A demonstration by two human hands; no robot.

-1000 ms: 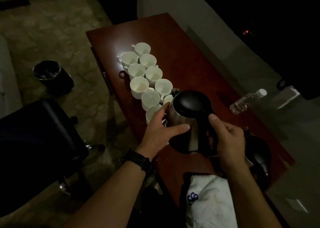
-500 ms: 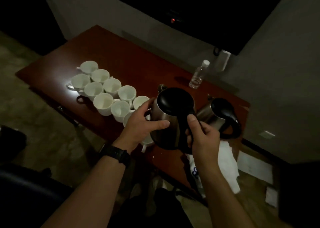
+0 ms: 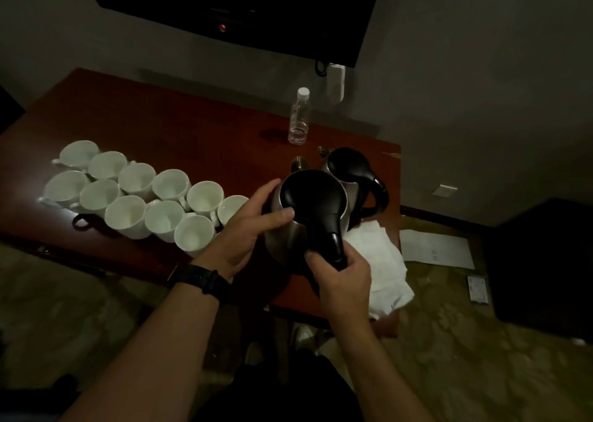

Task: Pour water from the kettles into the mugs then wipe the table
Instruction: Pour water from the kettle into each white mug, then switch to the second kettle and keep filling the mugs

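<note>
The right grip clasps the kettle by its handle. The left grip cups its steel body beside the mugs.

Bare forearms on both sides, so there's not much gear to report. Just behind the left hand there's a chunky black watch on a wide dark strap, too dim to read the face. Lower down there's dark clothing, blackish, and the lighting's too murky to make out more.
</note>
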